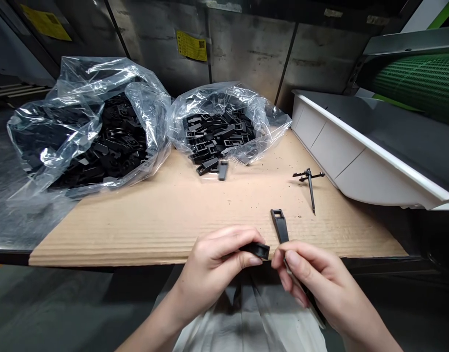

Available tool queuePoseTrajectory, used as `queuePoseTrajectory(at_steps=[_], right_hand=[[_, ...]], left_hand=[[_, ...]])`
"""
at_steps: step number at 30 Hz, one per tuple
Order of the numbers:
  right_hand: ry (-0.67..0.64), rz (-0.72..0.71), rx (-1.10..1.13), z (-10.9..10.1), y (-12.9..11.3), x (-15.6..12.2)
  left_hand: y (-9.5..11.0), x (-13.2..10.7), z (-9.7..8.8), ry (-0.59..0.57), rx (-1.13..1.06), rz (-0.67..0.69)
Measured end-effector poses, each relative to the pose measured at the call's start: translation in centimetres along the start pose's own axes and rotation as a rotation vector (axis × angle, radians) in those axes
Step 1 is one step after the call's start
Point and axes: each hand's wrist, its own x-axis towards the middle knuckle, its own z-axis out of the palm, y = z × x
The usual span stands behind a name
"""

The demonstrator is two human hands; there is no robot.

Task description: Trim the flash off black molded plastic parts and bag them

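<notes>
My left hand [219, 259] is closed on a black plastic piece [259, 250], pinched between thumb and fingers near the front edge of the cardboard. Its end points right, toward my other hand. My right hand [314, 274] is closed around a slim, dark, long tool [314, 305]; the fingers cover much of it, and its kind cannot be made out. Just beyond the right fingertips, another black plastic piece [280, 227] with a square opening lies on the cardboard. Farther right rests a thin black branched plastic sprue [310, 188].
A cardboard sheet [136, 215] covers the work surface. Two clear plastic bags, a left bag [88, 78] and a middle bag [271, 122], hold many black parts. Loose black pieces [223, 170] lie before the middle one. At right stands a white-rimmed bin [334, 146] below a green mesh roll [418, 83].
</notes>
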Motion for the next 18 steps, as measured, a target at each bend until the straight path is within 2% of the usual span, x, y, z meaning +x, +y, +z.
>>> queuePoseTrajectory(at_steps=[5, 9, 14, 18], right_hand=[[0.249, -0.166, -0.017, 0.5, 0.8, 0.5], [0.218, -0.157, 0.018, 1.5, 0.4, 1.7], [0.37, -0.128, 0.066, 2.1, 0.5, 1.6], [0.383, -0.172, -0.059, 2.3, 1.0, 0.8]], left_hand=[[0.1, -0.2, -0.1, -0.038, -0.014, -0.124], [0.3, -0.3, -0.2, -0.055, -0.191, -0.238], [0.4, -0.4, 0.0, -0.039, -0.364, -0.337], [0.3, -0.5, 0.2, -0.019, -0.392, -0.343]])
